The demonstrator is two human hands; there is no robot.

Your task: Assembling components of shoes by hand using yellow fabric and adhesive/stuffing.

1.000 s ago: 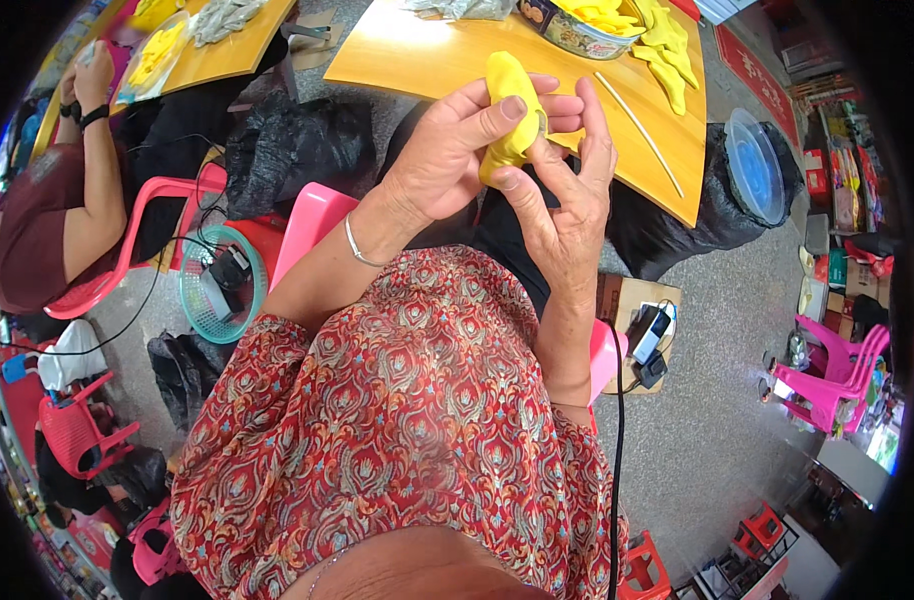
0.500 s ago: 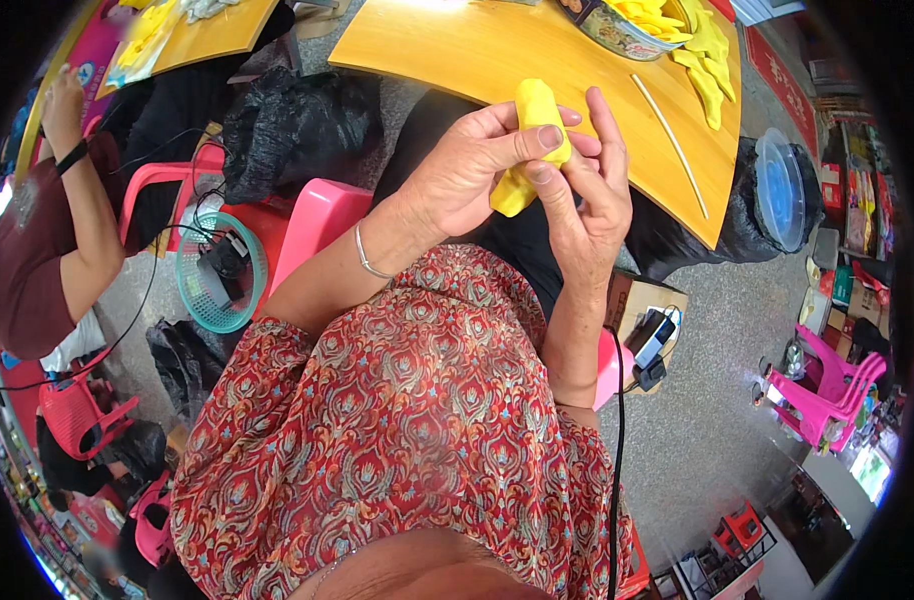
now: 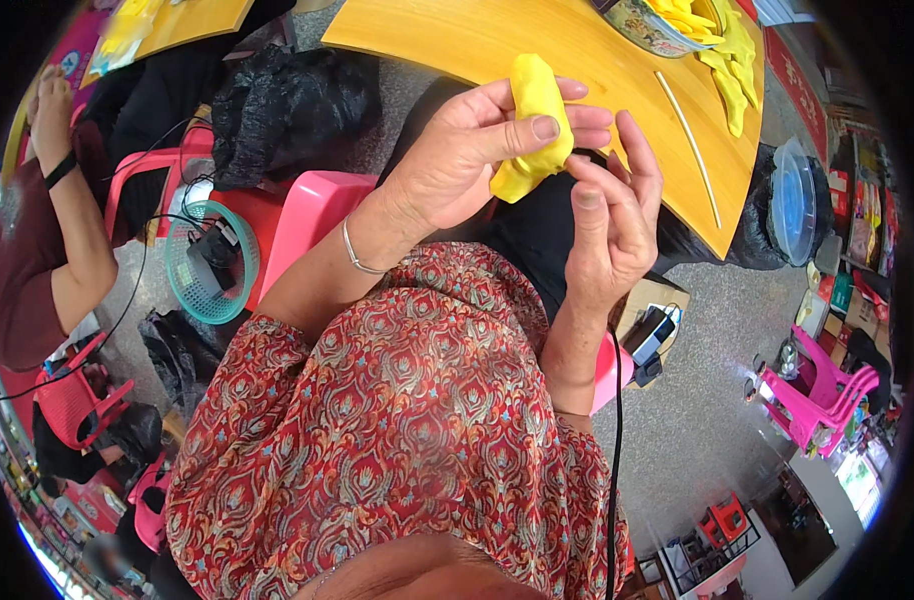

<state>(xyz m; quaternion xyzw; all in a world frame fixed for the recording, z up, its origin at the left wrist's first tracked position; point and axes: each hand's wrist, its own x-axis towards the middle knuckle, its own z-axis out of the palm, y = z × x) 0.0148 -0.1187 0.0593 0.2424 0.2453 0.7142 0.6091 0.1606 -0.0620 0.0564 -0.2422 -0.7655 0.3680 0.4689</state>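
A puffy yellow piece, rounded at its upper end and shaped like a short tube, is held up above my lap. Across it presses the thumb of my left hand, while that hand's fingers wrap behind and show on its far side. My right hand is beside it with fingers apart. Its index fingertip is at the piece's right edge; whether it touches, I cannot tell. On the wooden table beyond lie a thin pale stick and limp yellow pieces that look like fabric.
A round tub of yellow pieces stands at the table's far side. Left of me are a pink stool, a green basket holding black devices, and a co-worker's arm. A black cable hangs by my right side.
My right hand has come off the yellow piece, moving right and slightly down, its fingers spreading. The left hand still holds the piece, now slightly higher in view.
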